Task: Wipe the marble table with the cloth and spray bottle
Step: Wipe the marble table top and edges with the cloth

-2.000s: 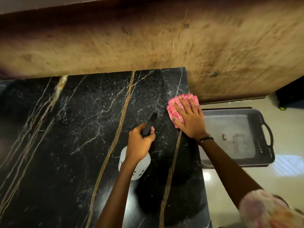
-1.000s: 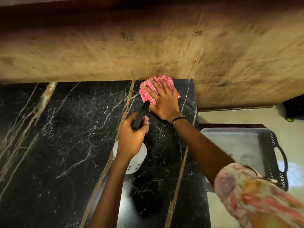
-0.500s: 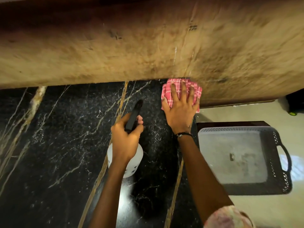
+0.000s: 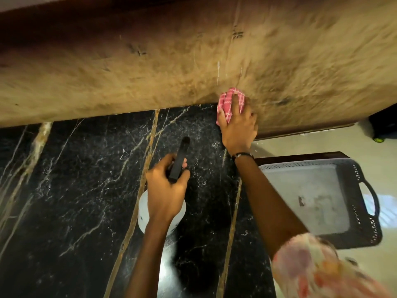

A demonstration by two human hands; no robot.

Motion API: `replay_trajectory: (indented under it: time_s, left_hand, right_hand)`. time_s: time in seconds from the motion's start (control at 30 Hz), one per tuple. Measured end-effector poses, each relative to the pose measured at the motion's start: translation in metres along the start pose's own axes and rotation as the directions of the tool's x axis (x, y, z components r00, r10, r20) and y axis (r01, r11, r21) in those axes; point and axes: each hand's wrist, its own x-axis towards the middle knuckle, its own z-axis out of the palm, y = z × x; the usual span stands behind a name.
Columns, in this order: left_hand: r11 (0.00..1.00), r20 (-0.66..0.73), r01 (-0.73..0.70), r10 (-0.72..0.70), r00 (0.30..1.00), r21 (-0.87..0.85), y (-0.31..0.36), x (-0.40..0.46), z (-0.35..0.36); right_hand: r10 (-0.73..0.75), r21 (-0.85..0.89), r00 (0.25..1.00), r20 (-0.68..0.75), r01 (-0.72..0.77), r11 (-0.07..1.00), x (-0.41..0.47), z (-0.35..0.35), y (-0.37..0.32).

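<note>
The black marble table (image 4: 71, 190) with gold and white veins fills the lower left of the head view. My left hand (image 4: 167, 190) grips the black trigger head of a white spray bottle (image 4: 142, 211) held just above the marble. My right hand (image 4: 238, 123) presses a pink checked cloth (image 4: 224, 104) at the table's far right corner, where the marble meets the brown wall. The fingers lie flat over the cloth, which bunches up against the wall.
A brown streaked wall (image 4: 193, 61) runs along the table's far edge. To the right, below table height, a dark plastic basket (image 4: 322, 201) with handles sits on a pale floor (image 4: 300, 143). A black object (image 4: 384, 125) stands at the far right.
My right hand has slid the cloth from the table's right edge to the far edge, then right and up into the corner against the wall. My left hand keeps the bottle almost still.
</note>
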Motion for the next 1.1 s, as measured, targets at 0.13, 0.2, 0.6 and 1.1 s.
replay_trajectory:
  time_s: [0.13, 0.2, 0.6, 1.1]
  left_hand:
    - [1.000, 0.005, 0.002, -0.002, 1.000, -0.009, -0.002, 0.002, -0.001]
    - [1.000, 0.013, -0.002, 0.002, 1.000, -0.014, -0.005, 0.003, -0.002]
    - [0.998, 0.028, -0.015, 0.016, 0.999, -0.054, -0.012, 0.000, -0.005]
    - [0.996, 0.106, -0.085, 0.088, 0.990, -0.034, -0.016, -0.039, -0.007]
  right_hand:
    - [0.017, -0.056, 0.997, -0.074, -0.022, 0.998, -0.079, -0.002, 0.026]
    - [0.017, -0.077, 0.996, -0.084, -0.023, 0.997, -0.097, -0.003, 0.032]
    - [-0.477, -0.085, 0.864, 0.163, 0.494, 0.865, -0.011, 0.010, -0.027]
    - [-0.006, -0.154, 1.000, -0.001, 0.005, 0.988, -0.137, -0.004, 0.035]
